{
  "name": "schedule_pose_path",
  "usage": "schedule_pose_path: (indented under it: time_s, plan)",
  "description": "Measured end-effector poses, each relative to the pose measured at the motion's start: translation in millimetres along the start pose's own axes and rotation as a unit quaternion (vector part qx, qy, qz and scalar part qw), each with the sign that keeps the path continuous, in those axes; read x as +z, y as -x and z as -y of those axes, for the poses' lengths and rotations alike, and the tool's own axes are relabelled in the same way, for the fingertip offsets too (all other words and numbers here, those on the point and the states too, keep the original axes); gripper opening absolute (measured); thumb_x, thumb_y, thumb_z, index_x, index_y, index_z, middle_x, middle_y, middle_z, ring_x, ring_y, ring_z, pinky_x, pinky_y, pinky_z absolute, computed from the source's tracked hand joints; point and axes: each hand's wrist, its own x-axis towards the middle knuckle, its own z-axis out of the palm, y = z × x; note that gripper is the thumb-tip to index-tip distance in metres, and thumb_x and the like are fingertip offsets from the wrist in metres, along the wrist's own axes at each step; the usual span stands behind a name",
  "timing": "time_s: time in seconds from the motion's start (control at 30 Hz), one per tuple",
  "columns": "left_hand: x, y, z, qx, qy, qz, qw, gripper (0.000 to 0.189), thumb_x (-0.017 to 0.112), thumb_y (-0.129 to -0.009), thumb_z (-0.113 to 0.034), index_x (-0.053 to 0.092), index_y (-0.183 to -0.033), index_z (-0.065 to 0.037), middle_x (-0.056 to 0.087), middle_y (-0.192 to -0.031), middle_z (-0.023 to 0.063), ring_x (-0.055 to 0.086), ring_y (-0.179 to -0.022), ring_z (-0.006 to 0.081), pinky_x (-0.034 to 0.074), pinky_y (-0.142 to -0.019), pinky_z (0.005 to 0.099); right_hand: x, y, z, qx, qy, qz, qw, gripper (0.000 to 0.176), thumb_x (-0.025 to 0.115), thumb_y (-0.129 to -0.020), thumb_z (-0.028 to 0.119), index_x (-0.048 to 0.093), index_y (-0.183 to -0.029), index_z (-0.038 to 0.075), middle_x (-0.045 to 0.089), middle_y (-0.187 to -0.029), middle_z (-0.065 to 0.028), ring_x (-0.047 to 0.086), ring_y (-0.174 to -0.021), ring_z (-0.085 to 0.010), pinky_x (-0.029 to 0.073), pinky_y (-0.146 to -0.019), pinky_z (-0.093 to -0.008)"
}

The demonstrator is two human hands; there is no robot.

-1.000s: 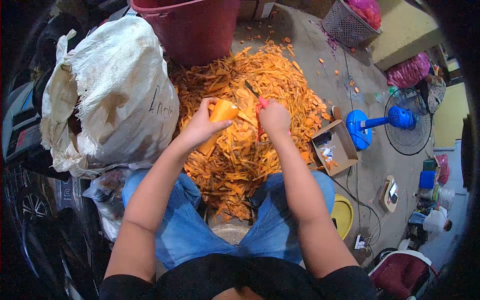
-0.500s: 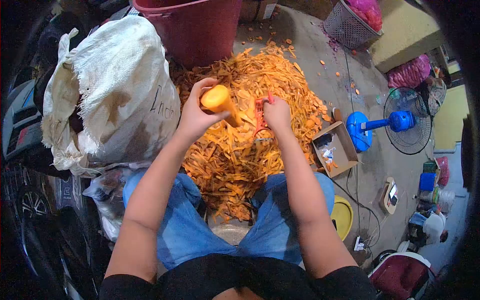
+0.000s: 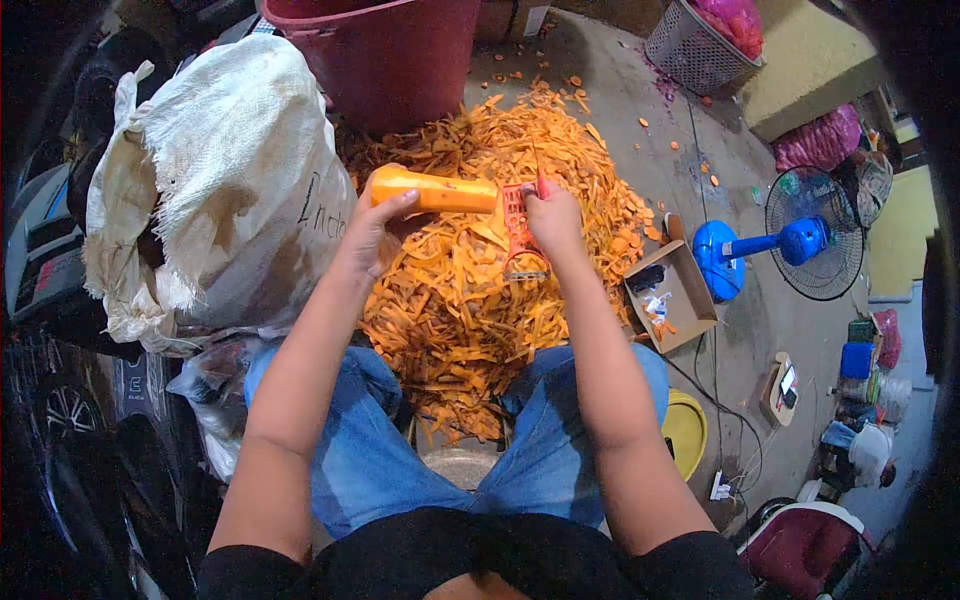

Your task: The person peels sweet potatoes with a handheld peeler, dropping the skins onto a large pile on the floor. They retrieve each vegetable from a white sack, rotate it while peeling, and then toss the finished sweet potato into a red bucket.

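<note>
My left hand [image 3: 375,225] is wrapped around a thick orange carrot [image 3: 440,192], its peeled surface smooth and bright. The carrot lies nearly level, with its narrower end pointing right, close to a red peeler [image 3: 518,222]. My right hand [image 3: 553,218] grips this peeler, which has a perforated plastic body and a curved end hanging toward me. A thin dark spike rises above the right fingers. Below both hands spreads a big heap of orange peelings [image 3: 460,335], reaching down between my knees.
A white woven sack [image 3: 240,160] stands at left, beside a dark red bin [image 3: 380,70]. To the right are a cardboard box [image 3: 685,300], a blue fan [image 3: 720,260], cables and a yellow lid [image 3: 685,435]. A basket [image 3: 700,50] stands far back.
My left hand has turned the carrot from pointing up at me to lying sideways, narrow end toward the peeler. My right hand stays nearly in place, still holding the peeler.
</note>
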Motion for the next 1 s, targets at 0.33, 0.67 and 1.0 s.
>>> schedule_pose_path:
  time_s: [0.33,0.67,1.0]
  plan:
    - [2,1,-2,0.066,-0.001,0.099,0.993,0.043,0.060,-0.064,-0.003,0.037,-0.100,-0.011,0.043,-0.094,0.0066,0.048,-0.090,0.0216,0.046,-0.075,0.0370,-4,5,7,-0.014,0.001,-0.003,1.000,0.024,0.047,-0.074,0.024,0.053,-0.071,0.000,0.052,-0.060,-0.0171,0.051,-0.058,-0.0301,0.038,-0.054,-0.0364]
    - [-5,-2,2,-0.060,0.191,-0.027,0.979,0.037,0.059,-0.071,-0.019,0.040,-0.101,-0.007,0.047,-0.095,0.0104,0.049,-0.088,0.0246,0.046,-0.074,0.0366,-8,-4,0,-0.014,-0.083,-0.022,0.996,0.027,0.048,-0.075,0.026,0.054,-0.071,0.000,0.050,-0.054,-0.0141,0.048,-0.050,-0.0245,0.037,-0.050,-0.0340]
    - [-39,-2,-17,0.036,-0.809,0.257,0.527,0.046,0.065,-0.059,-0.017,0.044,-0.097,-0.003,0.050,-0.092,0.0139,0.050,-0.085,0.0252,0.041,-0.073,0.0310,-45,-27,-7,-0.009,-0.174,-0.083,0.981,0.026,0.050,-0.076,0.024,0.053,-0.067,-0.001,0.052,-0.053,-0.0078,0.047,-0.049,-0.0156,0.036,-0.048,-0.0282]
